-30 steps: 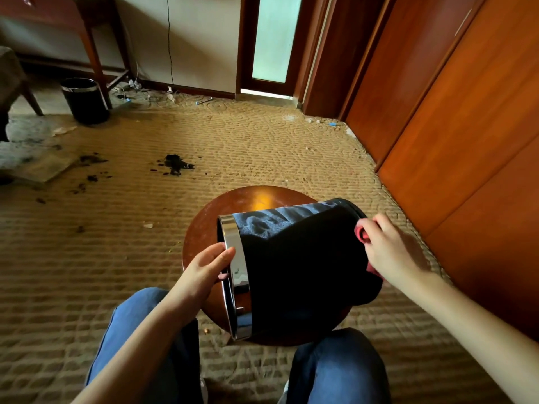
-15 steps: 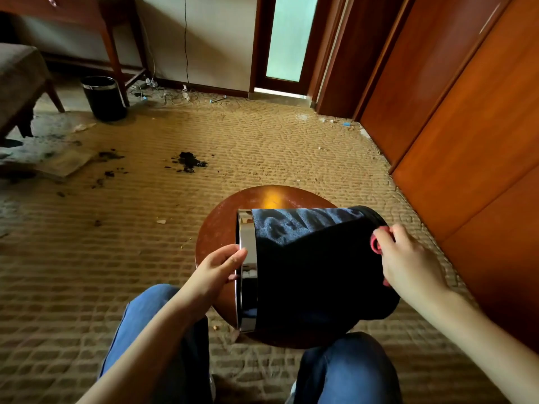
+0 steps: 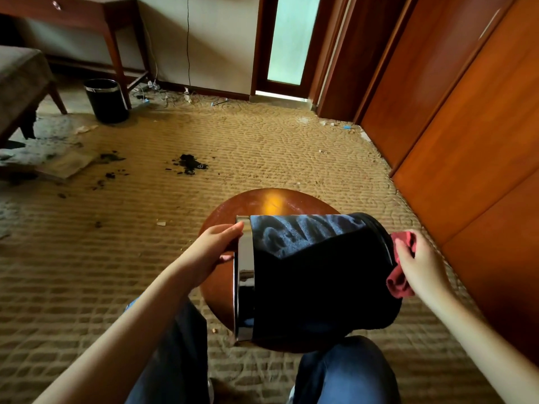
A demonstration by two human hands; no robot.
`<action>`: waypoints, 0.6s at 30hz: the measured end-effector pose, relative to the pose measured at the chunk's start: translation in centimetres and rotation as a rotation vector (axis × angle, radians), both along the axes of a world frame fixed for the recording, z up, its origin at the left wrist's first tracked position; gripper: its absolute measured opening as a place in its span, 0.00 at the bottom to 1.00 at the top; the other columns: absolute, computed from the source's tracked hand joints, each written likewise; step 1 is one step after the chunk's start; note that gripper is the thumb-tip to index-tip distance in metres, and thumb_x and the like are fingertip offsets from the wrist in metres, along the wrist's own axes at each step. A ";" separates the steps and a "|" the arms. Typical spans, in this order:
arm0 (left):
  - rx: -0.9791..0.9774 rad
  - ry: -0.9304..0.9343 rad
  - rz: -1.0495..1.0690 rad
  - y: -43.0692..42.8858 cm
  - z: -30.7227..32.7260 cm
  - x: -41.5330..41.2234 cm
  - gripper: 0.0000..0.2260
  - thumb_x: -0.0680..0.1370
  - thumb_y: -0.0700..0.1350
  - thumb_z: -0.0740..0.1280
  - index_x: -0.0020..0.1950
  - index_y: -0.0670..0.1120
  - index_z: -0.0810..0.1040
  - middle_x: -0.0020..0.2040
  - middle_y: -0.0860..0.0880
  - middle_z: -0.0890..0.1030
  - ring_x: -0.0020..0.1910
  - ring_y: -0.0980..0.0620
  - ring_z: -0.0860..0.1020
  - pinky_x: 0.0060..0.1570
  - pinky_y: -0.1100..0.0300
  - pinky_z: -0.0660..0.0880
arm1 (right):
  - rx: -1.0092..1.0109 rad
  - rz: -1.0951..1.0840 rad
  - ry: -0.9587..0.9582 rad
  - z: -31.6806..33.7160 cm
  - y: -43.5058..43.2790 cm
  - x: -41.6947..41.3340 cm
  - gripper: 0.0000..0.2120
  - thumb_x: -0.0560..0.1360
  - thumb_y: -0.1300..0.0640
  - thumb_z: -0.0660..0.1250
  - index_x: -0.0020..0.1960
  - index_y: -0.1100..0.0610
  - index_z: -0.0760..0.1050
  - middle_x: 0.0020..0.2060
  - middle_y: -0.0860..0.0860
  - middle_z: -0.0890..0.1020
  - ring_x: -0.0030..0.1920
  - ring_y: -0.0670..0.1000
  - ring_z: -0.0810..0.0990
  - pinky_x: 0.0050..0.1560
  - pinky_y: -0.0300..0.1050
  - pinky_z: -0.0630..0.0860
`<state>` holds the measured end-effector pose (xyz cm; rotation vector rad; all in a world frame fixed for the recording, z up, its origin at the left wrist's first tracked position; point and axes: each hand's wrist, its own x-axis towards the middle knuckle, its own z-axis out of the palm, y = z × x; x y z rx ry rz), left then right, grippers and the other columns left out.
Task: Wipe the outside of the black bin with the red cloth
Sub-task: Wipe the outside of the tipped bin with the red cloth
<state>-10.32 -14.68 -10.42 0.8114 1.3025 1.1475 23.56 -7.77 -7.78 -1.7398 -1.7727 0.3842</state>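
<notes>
The black bin (image 3: 315, 275) lies on its side on a round wooden stool (image 3: 268, 201), its chrome rim (image 3: 244, 275) facing left and its base to the right. Dusty grey smears show on its upper wall. My left hand (image 3: 217, 247) holds the chrome rim, fingers over the top edge and thumb below. My right hand (image 3: 420, 263) grips the red cloth (image 3: 399, 279) against the bin's base end. Most of the cloth is hidden behind the hand and the bin.
A second black bin (image 3: 106, 100) stands by a wooden desk leg at the back left. Dark debris (image 3: 189, 164) is scattered on the patterned carpet. Wooden wardrobe doors (image 3: 466, 126) run along the right. My knees in jeans (image 3: 344, 371) sit under the stool.
My right hand has shifted slightly away from the bin's base, and more of the red cloth shows below it. The left hand keeps its hold on the rim.
</notes>
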 end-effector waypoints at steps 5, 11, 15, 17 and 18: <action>0.012 -0.033 0.063 0.2 -0.9 0.7 0.08 0.82 0.47 0.60 0.53 0.42 0.73 0.46 0.43 0.70 0.44 0.47 0.68 0.38 0.59 0.63 | 0.002 -0.093 0.082 -0.6 -1.0 -1.0 0.08 0.80 0.61 0.57 0.57 0.61 0.71 0.44 0.53 0.75 0.43 0.55 0.74 0.39 0.45 0.65; 0.046 -0.094 0.202 -2.2 -1.3 -0.6 0.12 0.82 0.45 0.58 0.48 0.41 0.79 0.39 0.46 0.80 0.39 0.52 0.76 0.40 0.58 0.68 | 0.034 -0.033 0.093 -0.7 1.9 -5.0 0.08 0.80 0.61 0.58 0.57 0.60 0.72 0.46 0.57 0.78 0.47 0.59 0.77 0.41 0.45 0.66; 0.025 -0.118 0.247 -2.8 -1.3 -1.8 0.13 0.82 0.46 0.58 0.51 0.43 0.81 0.44 0.46 0.83 0.45 0.51 0.78 0.46 0.55 0.68 | 0.037 0.031 0.090 -0.5 3.9 -7.4 0.08 0.81 0.59 0.57 0.56 0.60 0.72 0.46 0.58 0.79 0.46 0.61 0.78 0.43 0.50 0.71; 0.021 -0.135 0.252 -2.5 -1.1 -1.9 0.12 0.82 0.46 0.58 0.49 0.44 0.81 0.42 0.47 0.83 0.44 0.52 0.78 0.46 0.55 0.68 | 0.045 0.048 0.084 -0.4 4.0 -7.2 0.08 0.81 0.59 0.57 0.55 0.60 0.72 0.45 0.57 0.79 0.45 0.60 0.78 0.40 0.47 0.69; 0.024 -0.134 0.248 -2.3 -1.1 -1.9 0.12 0.82 0.46 0.58 0.50 0.44 0.80 0.42 0.48 0.83 0.43 0.52 0.78 0.45 0.55 0.68 | 0.052 0.059 0.080 -0.5 3.9 -6.7 0.08 0.81 0.59 0.57 0.55 0.61 0.72 0.45 0.58 0.79 0.45 0.60 0.78 0.41 0.46 0.67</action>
